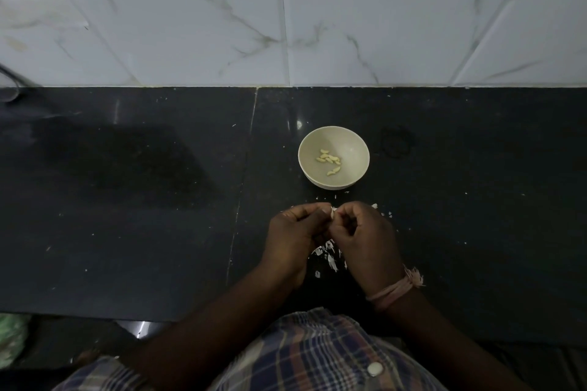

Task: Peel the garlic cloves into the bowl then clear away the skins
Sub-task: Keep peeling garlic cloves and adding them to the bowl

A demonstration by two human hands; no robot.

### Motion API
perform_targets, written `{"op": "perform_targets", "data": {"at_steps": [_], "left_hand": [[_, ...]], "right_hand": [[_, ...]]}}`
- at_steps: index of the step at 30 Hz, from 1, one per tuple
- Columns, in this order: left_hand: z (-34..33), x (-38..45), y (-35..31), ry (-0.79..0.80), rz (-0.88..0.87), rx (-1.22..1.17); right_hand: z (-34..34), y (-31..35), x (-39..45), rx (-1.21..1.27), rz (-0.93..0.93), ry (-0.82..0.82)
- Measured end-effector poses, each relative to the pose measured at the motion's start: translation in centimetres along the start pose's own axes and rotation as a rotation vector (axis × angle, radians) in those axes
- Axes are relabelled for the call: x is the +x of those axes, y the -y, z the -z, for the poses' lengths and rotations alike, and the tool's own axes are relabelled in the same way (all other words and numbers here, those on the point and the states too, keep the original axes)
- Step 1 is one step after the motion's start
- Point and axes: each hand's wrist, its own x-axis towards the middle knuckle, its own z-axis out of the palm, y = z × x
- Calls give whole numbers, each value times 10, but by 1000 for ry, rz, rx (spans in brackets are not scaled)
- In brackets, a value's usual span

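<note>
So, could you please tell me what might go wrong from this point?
The skins lie loose under both hands, near the counter's front edge, so some could get brushed off. The bowl sits beyond the hands, so the garlic clove pinched between left hand and right hand might drop short.

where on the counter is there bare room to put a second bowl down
Widest bare patch: the dark counter left of the seam, between the tiled wall and the near edge. Some room also lies right of the hair ties. It is crowded between the bowl and the hands, left hand and right hand, where garlic skins lie.
</note>
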Motion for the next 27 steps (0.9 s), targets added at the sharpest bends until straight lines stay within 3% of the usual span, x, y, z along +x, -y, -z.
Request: {"op": "perform_targets", "data": {"at_steps": [6,16,27], "left_hand": [[6,2,3,4,40,-45],[3,-3,1,-46,-75,-75],[4,-5,1,-15,-156,-136]], "right_hand": [[1,0,0,148,-146,44],[6,7,0,72,0,5],[5,18,-2,240,-166,42]]}}
